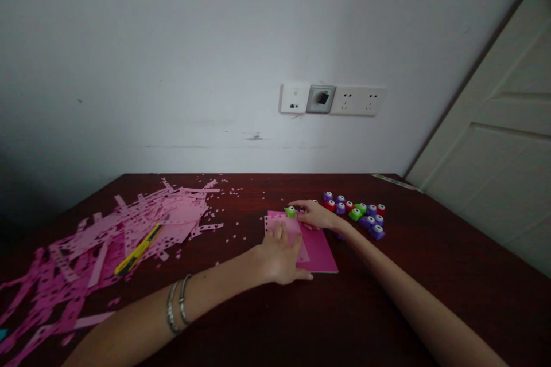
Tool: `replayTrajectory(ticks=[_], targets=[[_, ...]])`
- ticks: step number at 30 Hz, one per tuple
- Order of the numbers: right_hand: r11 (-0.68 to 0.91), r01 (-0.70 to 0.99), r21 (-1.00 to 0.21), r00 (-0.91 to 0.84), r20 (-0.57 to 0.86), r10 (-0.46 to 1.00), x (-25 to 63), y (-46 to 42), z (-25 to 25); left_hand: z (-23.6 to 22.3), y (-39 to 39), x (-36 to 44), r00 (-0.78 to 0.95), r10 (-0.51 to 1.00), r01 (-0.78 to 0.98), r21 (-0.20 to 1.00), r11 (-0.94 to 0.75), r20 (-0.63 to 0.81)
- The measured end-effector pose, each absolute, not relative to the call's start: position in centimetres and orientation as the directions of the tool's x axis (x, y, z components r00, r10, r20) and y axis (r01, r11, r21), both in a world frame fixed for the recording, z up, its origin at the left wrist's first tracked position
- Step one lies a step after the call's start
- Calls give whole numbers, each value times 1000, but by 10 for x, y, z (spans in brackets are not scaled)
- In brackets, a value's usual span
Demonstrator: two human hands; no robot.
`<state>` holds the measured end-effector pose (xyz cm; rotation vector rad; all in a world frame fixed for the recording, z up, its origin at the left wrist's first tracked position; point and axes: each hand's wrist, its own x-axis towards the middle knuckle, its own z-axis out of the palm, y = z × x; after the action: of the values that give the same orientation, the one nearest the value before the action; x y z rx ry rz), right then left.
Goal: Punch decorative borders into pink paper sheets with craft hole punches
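Observation:
A light pink sheet of paper (304,253) with small punched holes along its top lies over a darker pink stack of paper (321,252). My left hand (282,255) rests flat on the light sheet, fingers spread. At the sheet's top edge sits a small green paper punch (291,212) with a white round button. My right hand (316,215) has its fingers closed around the punch from the right; part of the grip is hidden. Just right of this hand several more purple, red and green punches (363,209) stand in a cluster.
On the left spreads a large heap of punched pink paper strips (107,241), with a yellow utility knife (138,249) on top. Tiny pink cut-outs (235,191) dot the dark wooden table (245,321). A ruler-like strip (396,182) lies at the back right, near wall sockets (357,101).

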<state>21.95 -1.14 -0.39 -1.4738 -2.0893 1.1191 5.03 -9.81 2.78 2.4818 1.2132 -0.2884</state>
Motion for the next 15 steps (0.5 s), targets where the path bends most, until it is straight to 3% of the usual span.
replayTrajectory(ticks=[9, 15], targets=[[148, 618, -772, -388, -136, 911, 219, -11, -6, 34, -95, 48, 590, 721, 807, 293, -513, -363], [157, 598, -786, -394, -118, 912, 218, -13, -4, 40, -92, 46, 587, 695, 806, 218, -550, -415]])
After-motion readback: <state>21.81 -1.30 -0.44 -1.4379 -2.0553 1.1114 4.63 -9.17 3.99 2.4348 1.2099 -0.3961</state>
